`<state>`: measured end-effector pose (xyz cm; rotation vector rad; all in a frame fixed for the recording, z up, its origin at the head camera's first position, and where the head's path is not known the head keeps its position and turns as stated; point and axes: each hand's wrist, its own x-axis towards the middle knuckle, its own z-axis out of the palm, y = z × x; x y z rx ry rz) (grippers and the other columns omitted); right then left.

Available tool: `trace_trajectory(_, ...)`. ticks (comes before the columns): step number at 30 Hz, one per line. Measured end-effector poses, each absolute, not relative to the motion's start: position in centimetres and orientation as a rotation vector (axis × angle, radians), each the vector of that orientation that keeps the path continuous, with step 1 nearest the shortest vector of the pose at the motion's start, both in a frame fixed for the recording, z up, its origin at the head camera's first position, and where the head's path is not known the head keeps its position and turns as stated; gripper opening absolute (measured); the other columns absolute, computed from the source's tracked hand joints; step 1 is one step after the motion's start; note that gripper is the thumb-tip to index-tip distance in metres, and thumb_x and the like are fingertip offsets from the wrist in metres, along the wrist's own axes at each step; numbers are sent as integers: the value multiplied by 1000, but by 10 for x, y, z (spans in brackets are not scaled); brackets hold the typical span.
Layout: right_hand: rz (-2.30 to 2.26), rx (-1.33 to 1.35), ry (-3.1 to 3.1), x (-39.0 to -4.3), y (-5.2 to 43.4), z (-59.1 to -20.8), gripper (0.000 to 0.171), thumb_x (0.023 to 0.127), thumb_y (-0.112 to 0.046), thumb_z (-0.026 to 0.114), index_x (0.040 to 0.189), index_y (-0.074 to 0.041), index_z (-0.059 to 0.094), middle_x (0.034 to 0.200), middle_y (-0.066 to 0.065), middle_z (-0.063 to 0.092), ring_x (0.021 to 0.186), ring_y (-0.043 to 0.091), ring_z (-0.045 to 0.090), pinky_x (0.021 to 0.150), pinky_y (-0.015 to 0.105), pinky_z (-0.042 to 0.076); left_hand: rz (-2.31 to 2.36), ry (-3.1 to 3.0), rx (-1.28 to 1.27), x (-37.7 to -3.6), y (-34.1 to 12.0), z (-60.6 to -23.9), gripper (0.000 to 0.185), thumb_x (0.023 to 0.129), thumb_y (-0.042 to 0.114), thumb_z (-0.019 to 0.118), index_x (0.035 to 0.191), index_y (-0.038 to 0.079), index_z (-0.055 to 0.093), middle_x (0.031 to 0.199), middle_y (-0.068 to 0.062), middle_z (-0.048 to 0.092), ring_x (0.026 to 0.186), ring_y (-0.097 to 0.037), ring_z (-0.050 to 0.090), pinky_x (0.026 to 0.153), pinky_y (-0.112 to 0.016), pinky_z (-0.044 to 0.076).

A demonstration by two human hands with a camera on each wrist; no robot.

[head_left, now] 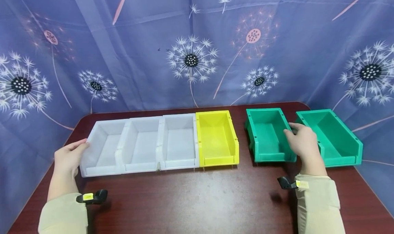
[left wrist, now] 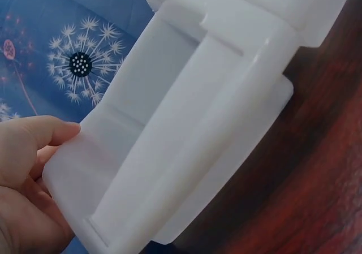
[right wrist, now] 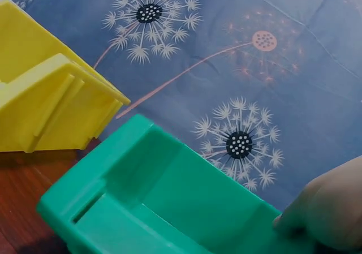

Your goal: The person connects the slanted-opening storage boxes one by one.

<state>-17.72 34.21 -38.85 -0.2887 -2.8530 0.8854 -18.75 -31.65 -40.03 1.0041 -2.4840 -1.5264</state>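
Observation:
At the left end of a joined row, my left hand grips the outer side wall of a white plastic storage bin. In the left wrist view the thumb lies over that bin's rim and the other fingers are partly hidden behind the wall. My right hand pinches the right wall of a green storage bin, its thumb on the inner side. That green bin stands apart from the yellow bin on its left. In the right wrist view, part of the right hand shows at the green bin's edge.
Two more white bins stand side by side between the gripped white bin and the yellow one. A second green bin sits beyond my right hand. The dark red table meets a blue dandelion-print curtain behind.

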Motion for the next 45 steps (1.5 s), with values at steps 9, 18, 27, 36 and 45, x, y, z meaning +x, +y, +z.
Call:
trace_trajectory(9, 964, -298, -2644, -180, 333, -385, 49, 99, -30, 45, 136, 3, 48, 114, 33, 61, 90, 40, 59, 56, 27, 40, -1609, -2469, 994, -187, -321, -403, 58, 86, 47, 63, 138, 25, 50, 147, -6, 36, 124, -20, 40, 110, -45, 32)
trace_trajectory(18, 1019, -323, -2521, -181, 316, -377, 45, 97, -31, 50, 130, -1, 56, 110, 27, 65, 97, 37, 61, 60, 14, 38, -1656, -2452, 996, -186, -322, -404, 59, 85, 47, 64, 138, 25, 49, 150, -6, 32, 128, -22, 37, 112, -46, 30)
trace_trajectory(27, 1010, -268, -2504, -181, 304, -376, 43, 96, -30, 53, 127, -1, 59, 108, 26, 67, 92, 34, 62, 59, 12, 37, -1711, -2390, 998, -187, -321, -404, 56, 83, 43, 68, 135, 26, 53, 140, -4, 40, 120, -18, 42, 112, -44, 30)
trace_trajectory(36, 1026, -282, -2498, -180, 304, -374, 44, 96, -32, 53, 129, -3, 58, 114, 25, 65, 102, 36, 62, 65, 11, 37, -1710, -2381, 999, -188, -322, -406, 55, 84, 43, 68, 135, 26, 53, 141, -3, 40, 121, -18, 42, 112, -45, 29)
trace_trajectory(45, 1020, -275, -2500, -179, 303, -372, 44, 96, -31, 52, 128, -2, 58, 116, 24, 64, 104, 36, 62, 66, 8, 36, -1710, -2378, 1016, -186, -322, -404, 55, 81, 42, 72, 131, 27, 57, 133, -3, 45, 99, -7, 50, 102, -30, 43)
